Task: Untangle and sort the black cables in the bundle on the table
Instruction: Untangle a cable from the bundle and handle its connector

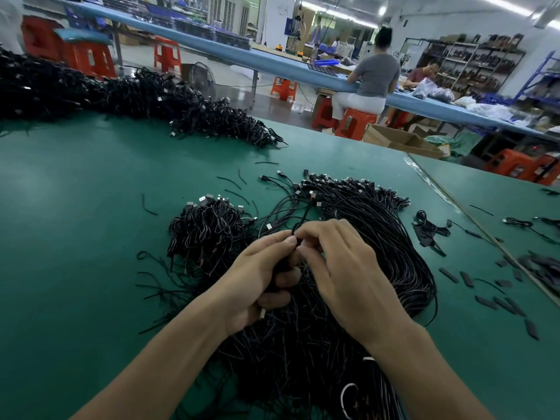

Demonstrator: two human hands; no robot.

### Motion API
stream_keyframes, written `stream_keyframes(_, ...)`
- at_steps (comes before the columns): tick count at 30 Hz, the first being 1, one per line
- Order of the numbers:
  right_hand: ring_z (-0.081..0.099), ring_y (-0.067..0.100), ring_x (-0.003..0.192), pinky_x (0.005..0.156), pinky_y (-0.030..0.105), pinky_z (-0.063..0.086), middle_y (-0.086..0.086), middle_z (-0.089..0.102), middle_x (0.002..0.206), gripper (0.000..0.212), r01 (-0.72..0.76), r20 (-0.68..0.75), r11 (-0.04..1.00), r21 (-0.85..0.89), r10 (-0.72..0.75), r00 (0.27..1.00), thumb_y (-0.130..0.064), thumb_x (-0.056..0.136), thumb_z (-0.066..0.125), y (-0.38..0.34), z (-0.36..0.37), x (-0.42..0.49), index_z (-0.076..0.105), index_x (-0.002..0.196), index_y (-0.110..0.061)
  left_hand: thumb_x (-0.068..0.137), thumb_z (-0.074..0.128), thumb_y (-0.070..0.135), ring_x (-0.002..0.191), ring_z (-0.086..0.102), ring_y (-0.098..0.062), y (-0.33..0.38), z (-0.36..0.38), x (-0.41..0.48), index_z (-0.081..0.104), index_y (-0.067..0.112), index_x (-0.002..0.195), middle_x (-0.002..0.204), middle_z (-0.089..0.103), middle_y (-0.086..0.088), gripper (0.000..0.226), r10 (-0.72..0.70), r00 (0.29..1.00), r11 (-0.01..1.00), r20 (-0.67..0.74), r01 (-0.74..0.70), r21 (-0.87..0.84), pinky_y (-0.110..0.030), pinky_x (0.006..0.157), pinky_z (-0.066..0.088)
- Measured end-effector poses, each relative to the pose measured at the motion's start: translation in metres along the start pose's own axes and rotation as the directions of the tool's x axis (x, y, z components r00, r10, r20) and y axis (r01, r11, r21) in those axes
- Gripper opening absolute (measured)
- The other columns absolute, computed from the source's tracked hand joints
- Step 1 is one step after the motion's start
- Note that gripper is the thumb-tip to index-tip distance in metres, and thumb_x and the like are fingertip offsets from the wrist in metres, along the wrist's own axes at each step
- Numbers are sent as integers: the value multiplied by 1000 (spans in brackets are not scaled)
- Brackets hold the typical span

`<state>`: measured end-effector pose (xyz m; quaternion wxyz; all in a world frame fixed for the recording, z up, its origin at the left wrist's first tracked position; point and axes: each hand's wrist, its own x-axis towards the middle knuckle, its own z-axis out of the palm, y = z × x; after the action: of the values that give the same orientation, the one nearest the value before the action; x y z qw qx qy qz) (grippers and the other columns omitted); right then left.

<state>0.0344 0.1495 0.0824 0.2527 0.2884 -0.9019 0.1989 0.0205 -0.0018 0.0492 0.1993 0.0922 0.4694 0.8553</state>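
Observation:
A big bundle of black cables [378,237] with USB plugs lies on the green table [75,222], spreading from mid-table down toward me. My left hand [260,277] grips a small bunch of black cables, fingers curled round it, a metal plug poking out below the palm. My right hand [339,268] pinches a cable at the fingertips, right against the left hand's fingers. From that pinch a few cables [291,207] run up toward the plug ends. A smaller coiled heap of cables [209,228] sits just left of my hands.
A long pile of black cables [136,95] lies along the far left of the table. Loose black ties and short sleeve pieces [485,301] litter the right side, by a table seam [472,219]. Beyond are orange stools, a blue bench and seated people.

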Motion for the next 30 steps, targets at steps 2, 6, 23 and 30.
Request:
stream_keyframes(2, 56, 20, 91, 83, 33, 49, 1, 63, 97, 10, 21, 36, 998, -56, -19, 999, -12, 95, 63, -1, -3, 1, 66, 104, -10, 104, 46, 14, 52, 32, -5, 1, 0, -1, 56, 14, 97, 70, 42, 4, 13, 1, 1000, 999, -21, 0, 32, -13, 32, 22)
stream_keyframes(6, 57, 22, 88, 80, 37, 52, 3, 64, 93, 12, 10, 54, 991, -133, -3, 999, -18, 95, 60, -3, -4, 2, 68, 99, -10, 103, 46, 13, 50, 35, -6, 1, -1, -1, 54, 16, 91, 70, 44, 2, 15, -13, 998, 1000, -56, 12, -22, -13, 31, 22)
stream_keyframes(23, 52, 9, 87, 76, 24, 44, -13, 55, 89, 11, -236, -16, 963, 131, 241, 971, -17, 99, 56, -11, 10, 4, 58, 90, -22, 89, 59, 43, 53, 39, -7, -7, 2, 6, 51, 11, 89, 69, 48, 0, 33, 109, 985, 985, -132, -125, -118, -17, 38, 31)
stream_keyframes(30, 53, 22, 61, 57, 38, 46, -1, 62, 71, 14, -397, 65, 707, 586, 448, 892, -18, 99, 59, -19, 21, 4, 65, 88, -22, 98, 56, 42, 74, 52, -1, -13, -11, 10, 64, 25, 87, 81, 54, 5, 22, 680, 721, 593, -137, -430, 680, -12, 67, 42)
